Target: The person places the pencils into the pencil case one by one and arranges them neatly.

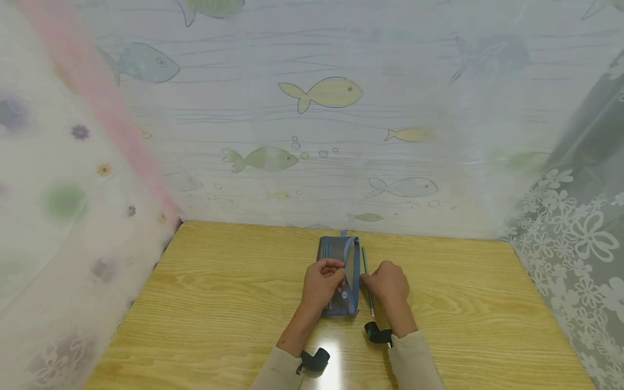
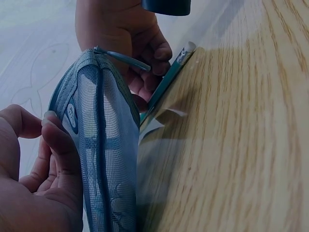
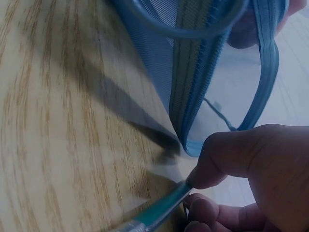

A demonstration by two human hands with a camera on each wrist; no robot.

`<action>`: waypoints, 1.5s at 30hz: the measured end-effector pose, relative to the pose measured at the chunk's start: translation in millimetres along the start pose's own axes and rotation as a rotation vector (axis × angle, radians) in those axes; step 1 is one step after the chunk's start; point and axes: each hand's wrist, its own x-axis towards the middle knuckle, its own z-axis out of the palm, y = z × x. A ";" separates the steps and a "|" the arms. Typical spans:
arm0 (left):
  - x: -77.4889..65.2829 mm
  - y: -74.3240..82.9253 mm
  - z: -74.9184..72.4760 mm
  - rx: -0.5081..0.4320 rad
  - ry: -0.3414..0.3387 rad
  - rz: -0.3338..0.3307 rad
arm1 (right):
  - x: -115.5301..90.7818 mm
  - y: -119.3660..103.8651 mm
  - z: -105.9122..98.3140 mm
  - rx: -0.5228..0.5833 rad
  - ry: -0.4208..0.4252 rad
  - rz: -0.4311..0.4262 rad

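Observation:
A blue mesh pencil case (image 1: 333,249) with a zipper stands long side away from me on the table, its zipped side gaping toward the right. My left hand (image 1: 322,281) pinches the edge of its opening between thumb and forefinger, also seen in the left wrist view on the case (image 2: 116,145). Just right of the case lies a green pencil (image 1: 364,260) with a metal ferrule and pale eraser end nearest me. Thumb and fingers of my right hand (image 1: 390,281) pinch this pencil (image 3: 161,209) around its middle, close beside the open zipper.
The wood-grain table (image 1: 219,281) meets a fish-print curtain (image 1: 322,130) at the back. Flowered cloth (image 1: 63,189) hangs on the left, lace (image 1: 585,238) on the right. Black wrist devices (image 1: 319,360) stick out from both cream sleeves.

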 end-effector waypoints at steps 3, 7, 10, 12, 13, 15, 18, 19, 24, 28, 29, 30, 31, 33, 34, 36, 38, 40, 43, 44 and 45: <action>0.1 0.0 -0.2 -0.001 0.001 0.002 | -0.3 -0.4 0.6 -0.002 0.007 0.003; -0.3 0.1 -0.5 -0.006 -0.003 0.002 | -0.3 1.8 0.8 -0.001 0.008 -0.002; -0.5 0.1 -0.6 -0.004 -0.006 0.000 | 0.2 3.7 -0.3 -0.001 -0.005 -0.002; -0.7 0.2 -0.5 -0.001 -0.007 -0.001 | 0.4 4.7 -1.6 0.001 -0.019 -0.002; -0.9 0.7 -0.3 -0.002 -0.007 0.001 | 0.5 5.1 -2.3 0.008 -0.026 -0.005; -1.0 1.0 -0.1 0.001 -0.009 0.001 | 0.7 5.7 -3.5 0.020 -0.038 -0.009; -1.2 1.6 0.1 0.001 -0.012 -0.001 | 1.0 7.0 -4.9 0.041 -0.046 -0.023; -1.2 1.6 0.2 0.002 -0.012 -0.002 | 1.2 7.3 -5.2 0.050 -0.047 -0.027; -1.4 1.1 -0.1 0.003 -0.014 -0.010 | 2.0 9.1 -5.2 0.090 -0.054 -0.046; -1.7 0.8 -0.4 0.000 -0.016 -0.011 | 1.5 9.1 -5.2 0.121 -0.063 -0.077; -1.8 0.9 -0.5 -0.003 -0.016 -0.011 | 1.1 8.7 -5.5 0.128 -0.064 -0.084; -1.9 0.9 -0.6 -0.006 -0.017 -0.010 | 0.7 8.0 -6.0 0.133 -0.064 -0.090; -2.0 1.0 -0.6 -0.008 -0.018 -0.009 | 0.4 7.3 -6.5 0.139 -0.068 -0.092; -1.9 1.3 -0.6 -0.009 -0.017 -0.005 | -0.2 5.7 -7.8 0.149 -0.068 -0.100; -1.9 1.5 -0.6 -0.011 -0.017 -0.003 | -0.3 4.9 -8.5 0.154 -0.067 -0.103; -1.7 1.7 -0.5 -0.014 -0.016 0.001 | -0.3 3.2 -9.8 0.164 -0.067 -0.110; -1.4 2.0 -0.4 -0.013 -0.015 0.004 | 0.0 2.1 -10.8 0.173 -0.071 -0.115; -1.4 2.1 -0.5 -0.015 -0.014 0.005 | 0.8 1.4 -11.2 0.182 -0.080 -0.118; -1.5 2.0 -0.6 -0.014 -0.016 0.002 | 1.7 1.2 -11.3 0.197 -0.092 -0.127; -1.6 2.0 -0.7 -0.014 -0.016 0.001 | 2.1 1.3 -11.2 0.200 -0.096 -0.131; -1.7 1.9 -0.7 -0.016 -0.017 0.000 | 2.1 1.2 -11.2 0.204 -0.099 -0.133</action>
